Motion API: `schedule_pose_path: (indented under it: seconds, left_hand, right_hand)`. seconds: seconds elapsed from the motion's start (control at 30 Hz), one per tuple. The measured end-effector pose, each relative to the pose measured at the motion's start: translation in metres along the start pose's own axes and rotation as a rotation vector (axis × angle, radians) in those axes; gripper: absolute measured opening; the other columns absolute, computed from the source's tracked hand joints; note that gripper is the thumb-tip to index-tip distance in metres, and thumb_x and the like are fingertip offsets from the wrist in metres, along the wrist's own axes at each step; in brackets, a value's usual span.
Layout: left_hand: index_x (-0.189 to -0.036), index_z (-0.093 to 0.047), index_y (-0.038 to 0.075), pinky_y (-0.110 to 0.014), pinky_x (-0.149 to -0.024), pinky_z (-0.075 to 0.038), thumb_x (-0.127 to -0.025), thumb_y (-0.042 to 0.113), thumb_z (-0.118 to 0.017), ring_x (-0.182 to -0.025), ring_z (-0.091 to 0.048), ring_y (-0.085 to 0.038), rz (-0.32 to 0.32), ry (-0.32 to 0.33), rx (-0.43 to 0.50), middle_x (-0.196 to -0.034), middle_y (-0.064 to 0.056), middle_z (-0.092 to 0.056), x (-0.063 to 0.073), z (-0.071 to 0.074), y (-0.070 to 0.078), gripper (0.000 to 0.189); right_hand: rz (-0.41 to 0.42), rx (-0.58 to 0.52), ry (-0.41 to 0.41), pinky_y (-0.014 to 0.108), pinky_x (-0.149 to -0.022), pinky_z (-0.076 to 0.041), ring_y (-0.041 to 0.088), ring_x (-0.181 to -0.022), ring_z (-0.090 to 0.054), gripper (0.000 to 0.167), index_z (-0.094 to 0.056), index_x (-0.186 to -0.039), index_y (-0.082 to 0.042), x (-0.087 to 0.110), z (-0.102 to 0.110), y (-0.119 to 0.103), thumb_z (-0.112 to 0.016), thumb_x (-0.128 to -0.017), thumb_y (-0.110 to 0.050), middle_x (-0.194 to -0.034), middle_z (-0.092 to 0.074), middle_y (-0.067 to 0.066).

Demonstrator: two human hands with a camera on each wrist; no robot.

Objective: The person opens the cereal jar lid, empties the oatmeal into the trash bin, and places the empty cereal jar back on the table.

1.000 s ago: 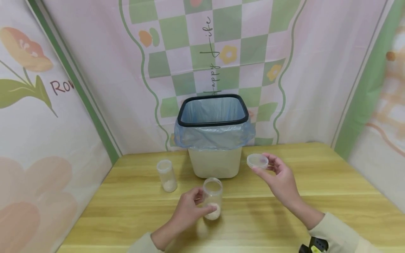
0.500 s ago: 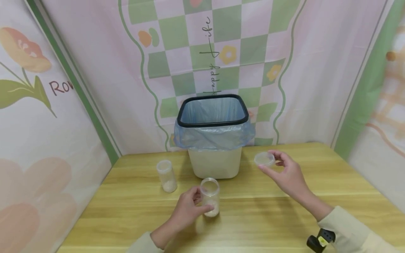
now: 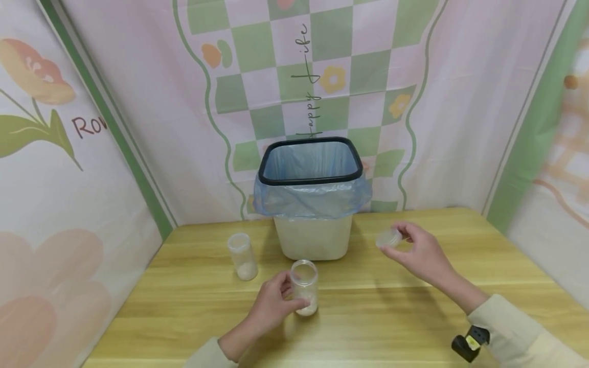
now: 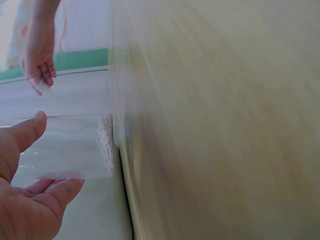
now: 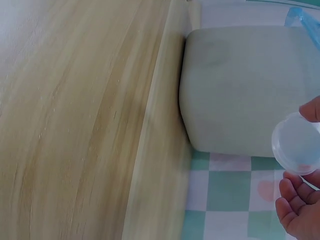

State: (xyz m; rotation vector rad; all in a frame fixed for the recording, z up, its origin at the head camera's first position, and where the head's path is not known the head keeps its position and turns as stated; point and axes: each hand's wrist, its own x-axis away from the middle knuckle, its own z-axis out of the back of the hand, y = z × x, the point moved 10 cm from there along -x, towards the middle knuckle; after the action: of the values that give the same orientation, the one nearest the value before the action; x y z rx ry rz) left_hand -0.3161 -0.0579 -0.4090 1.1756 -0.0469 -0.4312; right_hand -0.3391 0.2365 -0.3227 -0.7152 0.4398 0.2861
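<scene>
My left hand (image 3: pixel 275 301) grips a clear plastic jar (image 3: pixel 304 281) around its lower side, thumb in front. The jar is upright with its mouth uncovered and holds a shallow layer of pale grains (image 4: pixel 105 142) at the bottom. To the right, my right hand (image 3: pixel 425 254) pinches a round translucent lid (image 3: pixel 388 238) by its edge, tilted and raised above the table. In the right wrist view the lid (image 5: pixel 298 142) shows between thumb and fingers. A second clear jar (image 3: pixel 242 256), also with pale contents low inside, stands left of the bin.
A pale waste bin (image 3: pixel 314 237) with a black rim and blue liner bag (image 3: pixel 313 199) stands at the back of the wooden table (image 3: pixel 193 317), behind the gripped jar. Patterned curtains (image 3: pixel 317 66) close off the back and both sides.
My right hand has moved to the right with the lid, which is now tilted more. My left hand has shifted the jar slightly left.
</scene>
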Motion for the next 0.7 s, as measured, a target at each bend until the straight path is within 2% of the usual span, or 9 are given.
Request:
schedule_pose_path:
  seconds: [0.13,0.43,0.53,0.7]
  left_hand:
    - [-0.117,-0.057,-0.003,-0.034,-0.095,-0.048,-0.078,0.019,-0.082,-0.116,-0.058,-0.035,-0.004,-0.003,-0.016,-0.12,-0.017,-0.062,0.001,0.0,0.0,0.052]
    - [-0.119,-0.055,-0.004,-0.036,-0.095,-0.048,-0.08,0.019,-0.081,-0.12,-0.054,-0.04,0.012,-0.02,-0.025,-0.125,-0.022,-0.057,-0.001,0.0,-0.005,0.052]
    - [-0.119,-0.055,-0.005,-0.036,-0.094,-0.048,-0.08,0.018,-0.082,-0.119,-0.054,-0.04,0.02,-0.014,-0.014,-0.125,-0.022,-0.057,-0.001,0.0,-0.006,0.053]
    - [-0.12,-0.053,-0.007,-0.037,-0.095,-0.047,-0.081,0.014,-0.081,-0.121,-0.053,-0.041,0.017,-0.018,0.022,-0.127,-0.024,-0.056,-0.001,-0.001,-0.007,0.052]
  right_hand:
    - [0.008,0.051,-0.038,0.053,-0.077,-0.051,0.038,-0.095,-0.06,0.055,-0.057,-0.119,0.009,-0.001,-0.003,0.004,-0.079,-0.082,-0.025,-0.105,-0.064,0.021]
    - [-0.013,0.162,-0.17,0.054,-0.08,-0.051,0.042,-0.098,-0.059,0.058,-0.057,-0.12,0.014,-0.003,-0.015,0.019,-0.074,-0.079,-0.024,-0.111,-0.061,0.028]
    - [-0.013,0.221,-0.223,0.053,-0.077,-0.052,0.042,-0.096,-0.06,0.058,-0.058,-0.117,0.014,-0.003,-0.021,0.024,-0.073,-0.077,-0.025,-0.108,-0.062,0.027]
    - [0.024,0.312,-0.271,0.045,-0.066,-0.051,0.036,-0.085,-0.06,0.054,-0.062,-0.108,0.013,-0.002,-0.028,0.028,-0.074,-0.073,-0.026,-0.1,-0.064,0.025]
